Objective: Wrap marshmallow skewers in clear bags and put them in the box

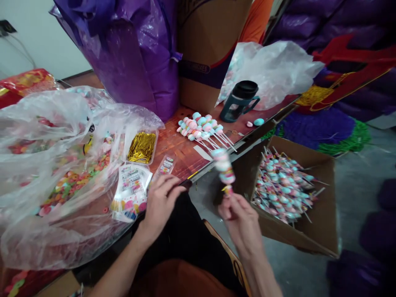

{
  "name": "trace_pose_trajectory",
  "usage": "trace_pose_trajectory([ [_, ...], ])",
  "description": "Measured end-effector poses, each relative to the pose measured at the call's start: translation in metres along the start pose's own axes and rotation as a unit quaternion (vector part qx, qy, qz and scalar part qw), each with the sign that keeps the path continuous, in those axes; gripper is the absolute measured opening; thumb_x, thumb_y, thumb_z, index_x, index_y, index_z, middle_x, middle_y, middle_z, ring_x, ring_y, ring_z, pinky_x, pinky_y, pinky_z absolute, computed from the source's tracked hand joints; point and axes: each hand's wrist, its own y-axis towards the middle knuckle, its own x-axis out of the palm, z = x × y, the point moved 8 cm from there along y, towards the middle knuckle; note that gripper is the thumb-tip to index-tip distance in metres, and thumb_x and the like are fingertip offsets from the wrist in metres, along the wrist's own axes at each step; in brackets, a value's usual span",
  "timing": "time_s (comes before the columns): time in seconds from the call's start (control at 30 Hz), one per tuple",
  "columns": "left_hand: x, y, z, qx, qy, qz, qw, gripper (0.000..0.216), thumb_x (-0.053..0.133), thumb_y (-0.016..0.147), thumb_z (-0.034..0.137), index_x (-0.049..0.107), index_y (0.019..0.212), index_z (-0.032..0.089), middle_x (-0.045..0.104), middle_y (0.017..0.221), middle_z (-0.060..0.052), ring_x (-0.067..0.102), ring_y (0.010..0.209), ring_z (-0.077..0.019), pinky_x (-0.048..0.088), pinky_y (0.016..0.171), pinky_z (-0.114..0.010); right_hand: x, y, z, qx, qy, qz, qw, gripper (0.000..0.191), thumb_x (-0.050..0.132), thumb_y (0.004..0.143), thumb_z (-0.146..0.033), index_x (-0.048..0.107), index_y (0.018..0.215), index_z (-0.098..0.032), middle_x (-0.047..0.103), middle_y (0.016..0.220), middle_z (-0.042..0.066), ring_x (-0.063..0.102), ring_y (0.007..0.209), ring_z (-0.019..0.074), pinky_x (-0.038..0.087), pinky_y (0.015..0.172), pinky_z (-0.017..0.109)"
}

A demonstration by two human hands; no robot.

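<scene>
While, left of the box (325, 198), the right hand (240, 216) pinches the candy (225, 170) low, likely to spare its top, the left hand (159, 203) sits farther left, fingers loosely parted.

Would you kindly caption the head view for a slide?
Right hand holding a pink-blue candy skewer near an open brown cardboard box.

The bare left hand (161, 202) is just left of the far part of the black-clothed lap (177, 239), back upward, fingers loosely bent, thumb reaching sideways; the bare left forearm (123, 255) slants toward it. Right of the lap, the bare right hand (239, 216) pinches, fingers curled, the bare right forearm (261, 268) angled inward.
</scene>
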Motion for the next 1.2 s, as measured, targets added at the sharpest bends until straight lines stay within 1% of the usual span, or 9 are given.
trace_pose_trajectory([
  [0.1, -0.030, 0.007, -0.029, -0.019, 0.135, 0.058, 0.989, 0.023, 0.062, 0.089, 0.018, 0.075, 0.107, 0.019, 0.067, 0.110, -0.011, 0.063, 0.100, -0.0245, 0.049, 0.091, -0.039, -0.044, 0.030, -0.011, -0.006, 0.081, 0.082, 0.993, 0.040, 0.094, 0.056, -0.039, 0.072, 0.082, -0.019, 0.059, 0.068, -0.006, 0.042, 0.050, 0.0024, 0.041, 0.049, 0.016],
  [0.2, -0.030, 0.012, -0.043, -0.024, 0.187, 0.018, 0.982, 0.016, 0.058, 0.090, 0.017, 0.074, 0.093, 0.018, 0.064, 0.097, -0.008, 0.062, 0.087, -0.0218, 0.048, 0.082, -0.035, -0.052, 0.041, -0.012, -0.011, 0.050, 0.117, 0.992, 0.042, 0.090, 0.059, -0.042, 0.074, 0.089, -0.018, 0.062, 0.072, -0.004, 0.043, 0.051, 0.0038, 0.039, 0.047, 0.017],
  [0.33, -0.022, 0.017, -0.042, -0.039, 0.226, 0.012, 0.973, 0.019, 0.052, 0.092, 0.017, 0.066, 0.080, 0.019, 0.060, 0.086, -0.006, 0.059, 0.079, -0.0207, 0.045, 0.076, -0.033, 0.009, 0.022, 0.000, -0.055, -0.098, 0.037, 0.993, 0.032, 0.080, 0.075, -0.042, 0.073, 0.092, -0.016, 0.062, 0.071, -0.001, 0.045, 0.053, 0.0073, 0.036, 0.047, 0.021],
  [0.5, -0.028, 0.019, -0.036, -0.059, 0.127, 0.080, 0.987, 0.015, 0.055, 0.092, 0.021, 0.062, 0.079, 0.020, 0.061, 0.083, -0.004, 0.058, 0.077, -0.0195, 0.043, 0.074, -0.031, 0.100, -0.010, 0.016, -0.139, -0.293, -0.088, 0.942, 0.026, 0.064, 0.089, -0.041, 0.071, 0.100, -0.018, 0.069, 0.082, 0.004, 0.058, 0.070, 0.0141, 0.049, 0.064, 0.027],
  [0.73, -0.036, 0.003, -0.011, -0.068, -0.068, 0.178, 0.979, 0.013, 0.061, 0.089, 0.028, 0.061, 0.079, 0.020, 0.060, 0.081, -0.002, 0.057, 0.077, -0.0162, 0.044, 0.074, -0.029, 0.149, -0.018, 0.043, -0.081, -0.198, -0.125, 0.969, 0.023, 0.070, 0.085, -0.038, 0.072, 0.095, -0.017, 0.070, 0.081, 0.002, 0.058, 0.068, 0.0141, 0.049, 0.060, 0.025],
  [0.87, -0.013, -0.015, -0.027, -0.228, -0.340, 0.159, 0.898, 0.033, 0.073, 0.082, 0.048, 0.058, 0.084, 0.019, 0.053, 0.070, 0.003, 0.047, 0.059, -0.0106, 0.040, 0.055, -0.023, 0.151, -0.013, 0.036, -0.089, -0.145, -0.103, 0.980, 0.018, 0.069, 0.084, -0.035, 0.069, 0.078, -0.018, 0.061, 0.065, -0.003, 0.050, 0.057, 0.0103, 0.043, 0.055, 0.023],
  [1.03, 0.032, -0.024, -0.030, -0.413, -0.619, -0.015, 0.668, 0.049, 0.082, 0.070, 0.055, 0.070, 0.097, 0.015, 0.064, 0.081, -0.002, 0.052, 0.062, -0.0083, 0.043, 0.054, -0.020, 0.155, -0.005, 0.011, -0.085, -0.219, -0.201, 0.951, 0.020, 0.069, 0.084, -0.036, 0.065, 0.074, -0.018, 0.062, 0.066, -0.003, 0.052, 0.058, 0.0111, 0.043, 0.058, 0.024],
  [1.1, 0.025, -0.016, -0.034, -0.401, -0.630, 0.020, 0.665, 0.041, 0.088, 0.066, 0.042, 0.071, 0.093, 0.016, 0.068, 0.084, -0.002, 0.055, 0.065, -0.0083, 0.044, 0.057, -0.019, 0.158, -0.005, 0.005, -0.083, -0.252, -0.245, 0.932, 0.020, 0.068, 0.084, -0.034, 0.064, 0.072, -0.018, 0.060, 0.066, -0.002, 0.052, 0.062, 0.0118, 0.043, 0.061, 0.024],
  [1.2, 0.013, -0.004, -0.037, -0.358, -0.589, 0.069, 0.721, 0.036, 0.095, 0.055, 0.028, 0.068, 0.074, 0.014, 0.064, 0.070, 0.001, 0.051, 0.059, -0.0065, 0.041, 0.055, -0.018, 0.158, -0.002, 0.002, -0.089, -0.281, -0.257, 0.920, 0.024, 0.065, 0.086, -0.036, 0.061, 0.071, -0.018, 0.055, 0.064, -0.003, 0.048, 0.061, 0.0115, 0.040, 0.061, 0.024],
])
